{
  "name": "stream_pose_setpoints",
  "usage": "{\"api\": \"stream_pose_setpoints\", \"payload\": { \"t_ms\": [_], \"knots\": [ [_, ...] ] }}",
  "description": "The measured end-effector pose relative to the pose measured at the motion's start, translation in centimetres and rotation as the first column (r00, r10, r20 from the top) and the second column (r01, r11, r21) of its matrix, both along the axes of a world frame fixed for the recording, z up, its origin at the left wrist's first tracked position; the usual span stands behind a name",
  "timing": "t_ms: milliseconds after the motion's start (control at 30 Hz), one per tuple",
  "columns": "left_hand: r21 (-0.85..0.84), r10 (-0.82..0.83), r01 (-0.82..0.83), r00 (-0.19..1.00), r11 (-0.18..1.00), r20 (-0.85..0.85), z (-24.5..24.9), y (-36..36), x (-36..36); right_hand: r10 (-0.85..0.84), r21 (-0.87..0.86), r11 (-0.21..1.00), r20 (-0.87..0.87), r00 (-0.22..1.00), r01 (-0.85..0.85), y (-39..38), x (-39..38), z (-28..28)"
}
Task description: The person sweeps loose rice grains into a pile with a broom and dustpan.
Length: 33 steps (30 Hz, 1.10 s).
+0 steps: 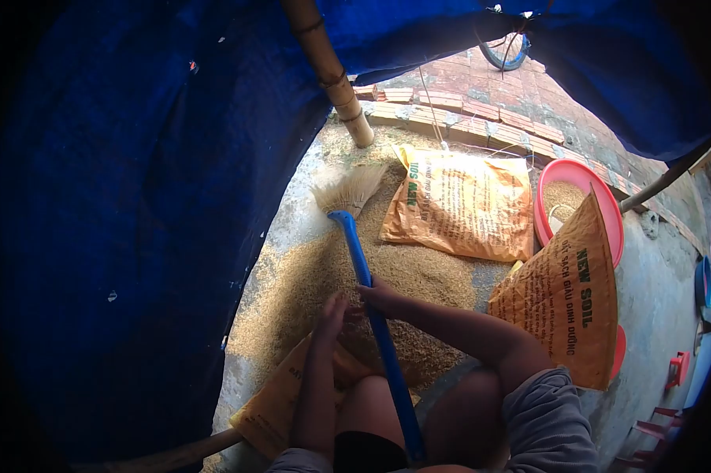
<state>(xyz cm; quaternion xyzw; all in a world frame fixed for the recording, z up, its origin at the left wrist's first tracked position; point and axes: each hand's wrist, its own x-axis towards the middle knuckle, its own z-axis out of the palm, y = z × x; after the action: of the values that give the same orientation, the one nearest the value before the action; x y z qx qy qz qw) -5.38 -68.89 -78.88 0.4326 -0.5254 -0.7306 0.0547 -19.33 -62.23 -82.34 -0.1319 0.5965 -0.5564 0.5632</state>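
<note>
My right hand [380,299] is wrapped round the blue handle of a broom [360,256]. The handle runs from near my lap up to pale, spread bristles at the far edge of a heap of brownish grain or husks [426,280]. Just left of the handle, my left hand [333,314] is held over the heap with its fingers stretched out, apart from the broom. Below it, an orange sack [280,394] lies partly under my left arm and beside my legs. Another filled-looking orange sack [469,201] printed NEW SOIL lies beyond the heap.
At right, an orange sack [564,296] stands spread out before a pink basin [615,229] holding grain. A bamboo pole [332,67] and blue tarp [135,197] stand at left. A low brick edging [481,126] runs along the back. Red stools [655,430] are lower right.
</note>
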Motion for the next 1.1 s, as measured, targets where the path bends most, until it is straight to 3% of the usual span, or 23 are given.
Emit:
{"api": "stream_pose_setpoints", "payload": {
  "t_ms": [67, 100, 133, 167, 200, 233, 267, 300, 367, 433, 533, 600, 633, 667, 733, 800, 867, 933, 967, 1033, 1100],
  "knots": [
    [0.012, 0.07, -0.07, 0.998, 0.997, 0.001, 0.2, -0.9, -1.6, 0.023, 0.08, 0.997, -0.076, 0.997, -0.016, -1.5, -0.9, 1.6],
    [0.096, 0.127, -0.116, 0.984, 0.989, -0.124, 0.1, -1.4, -2.4, 0.014, 0.084, 0.996, -0.076, 0.997, -0.008, -2.3, -1.5, 2.9],
    [0.186, 0.195, -0.152, 0.951, 0.971, -0.239, -0.1, -2.0, -3.0, 0.127, 0.026, 0.991, 0.088, 0.988, -0.13, -3.2, -2.1, 4.4],
    [0.19, 0.194, -0.151, 0.953, 0.97, -0.233, -1.0, -3.0, -3.0, 0.247, -0.052, 0.969, 0.244, 0.938, -0.241, -3.9, -2.3, 5.2],
    [0.295, 0.236, -0.149, 0.929, 0.944, -0.284, -0.8, -4.1, -3.2, 0.245, -0.051, 0.97, 0.251, 0.937, -0.24, -4.5, -2.0, 5.0],
    [0.394, 0.281, -0.14, 0.902, 0.908, -0.328, -0.8, -5.0, -3.3, 0.415, -0.07, 0.91, 0.16, 0.896, -0.409, -5.2, -1.7, 4.8],
    [0.266, 0.389, -0.312, 0.863, 0.912, -0.322, -1.2, -4.9, -3.9, 0.571, -0.072, 0.821, 0.065, 0.818, -0.567, -5.6, -1.5, 4.5],
    [0.265, 0.391, -0.315, 0.864, 0.911, -0.317, -2.0, -5.3, -3.7, 0.572, -0.074, 0.82, 0.07, 0.817, -0.568, -5.2, -0.6, 4.6],
    [0.29, 0.673, -0.636, 0.739, 0.715, -0.039, -4.5, -6.1, -3.0, 0.523, -0.108, 0.849, 0.022, 0.852, -0.518, -3.3, 1.9, 5.5],
    [0.277, 0.63, -0.61, 0.776, 0.742, 0.024, -5.3, -5.0, -1.9, 0.585, -0.051, 0.811, 0.017, 0.811, -0.584, -2.4, 2.4, 3.9],
    [0.228, 0.633, -0.616, 0.774, 0.754, -0.004, -7.0, -2.4, -3.4, 0.498, -0.103, 0.859, -0.061, 0.865, -0.502, -0.6, 1.6, 3.2],
    [0.269, 0.605, -0.582, 0.797, 0.767, 0.001, -8.0, -2.2, -4.8, 0.544, 0.115, 0.834, -0.009, 0.839, -0.539, 1.0, -0.1, 5.7],
    [0.304, 0.575, -0.551, 0.818, 0.777, 0.01, -7.3, -1.8, -5.5, 0.543, 0.117, 0.835, -0.01, 0.84, -0.538, 1.4, -0.6, 6.3],
    [0.156, 0.577, -0.566, 0.816, 0.809, -0.036, -6.6, -1.4, -6.2, 0.507, 0.134, 0.853, 0.012, 0.862, -0.504, 1.7, -0.8, 6.8],
    [0.147, 0.559, -0.55, 0.829, 0.822, -0.026, -4.0, -0.9, -6.1, 0.474, 0.15, 0.868, 0.03, 0.88, -0.473, 1.7, -0.6, 7.6],
    [0.142, 0.54, -0.532, 0.842, 0.835, -0.022, -3.1, -1.2, -5.5, 0.46, 0.106, 0.886, -0.076, 0.884, -0.452, 1.2, 0.4, 8.3],
    [0.366, 0.658, -0.621, 0.753, 0.693, 0.03, -3.1, -2.6, -2.9, 0.476, 0.053, 0.879, -0.096, 0.874, -0.473, 0.0, 2.6, 8.1],
    [0.316, 0.729, -0.708, 0.681, 0.631, 0.071, 1.4, -2.7, -1.3, 0.491, 0.004, 0.869, -0.117, 0.863, -0.494, -1.0, 3.9, 8.9],
    [0.317, 0.727, -0.706, 0.683, 0.633, 0.07, 0.4, -4.0, 0.2, 0.506, -0.035, 0.861, -0.032, 0.862, -0.507, -1.2, 4.6, 10.4],
    [0.25, 0.762, -0.723, 0.636, 0.644, -0.126, -3.2, -6.7, 3.2, 0.52, -0.081, 0.853, 0.051, 0.853, -0.515, -2.2, 5.6, 11.0],
    [0.255, 0.751, -0.711, 0.65, 0.655, -0.117, -4.2, -7.8, 3.1, 0.472, -0.198, 0.88, 0.264, 0.841, -0.432, -3.4, 6.2, 8.5]
  ]
}}
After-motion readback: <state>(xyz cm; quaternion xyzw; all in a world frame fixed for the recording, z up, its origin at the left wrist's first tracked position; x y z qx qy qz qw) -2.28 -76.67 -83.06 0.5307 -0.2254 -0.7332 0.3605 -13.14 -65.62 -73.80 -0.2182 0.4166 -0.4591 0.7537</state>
